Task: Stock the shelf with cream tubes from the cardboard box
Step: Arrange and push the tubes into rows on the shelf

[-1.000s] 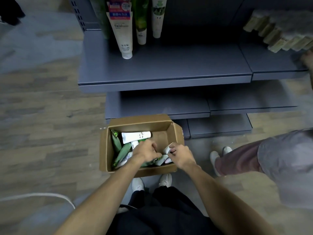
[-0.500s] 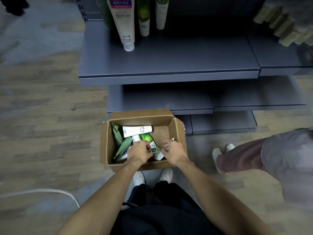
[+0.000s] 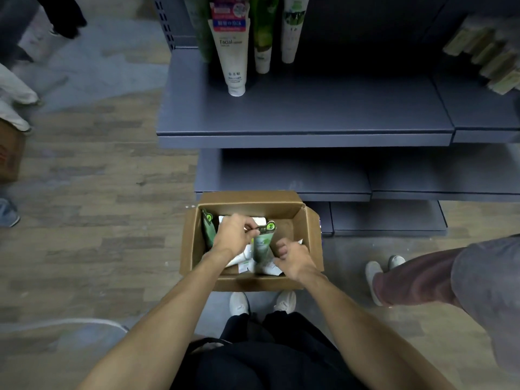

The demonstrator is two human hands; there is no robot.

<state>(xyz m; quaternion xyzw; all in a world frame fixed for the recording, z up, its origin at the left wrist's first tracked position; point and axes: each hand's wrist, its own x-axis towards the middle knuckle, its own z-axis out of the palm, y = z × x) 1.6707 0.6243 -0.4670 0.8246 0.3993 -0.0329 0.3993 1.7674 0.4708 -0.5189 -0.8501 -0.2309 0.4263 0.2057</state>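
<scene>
Pretty early in the job by the look of it. The shelf point(image 3: 304, 116) only has a handful of tubes standing at the back left, a white facial cream tube point(image 3: 233, 56) out front with a couple of green ones behind it, and most of the grey shelf is bare. The cardboard box point(image 3: 311, 243) sits on the floor right below, flaps open, with several tubes left inside: a dark green one leaning on the left wall, some white ones on the bottom. The left hand point(image 3: 235, 235) is pinching a green cream tube point(image 3: 263, 244) by its crimped end, lifting it up out of the pile. The right hand point(image 3: 292, 260) is curled down by the white tubes near the front wall; can't tell if it's actually got hold of one. So loads left to move.
</scene>
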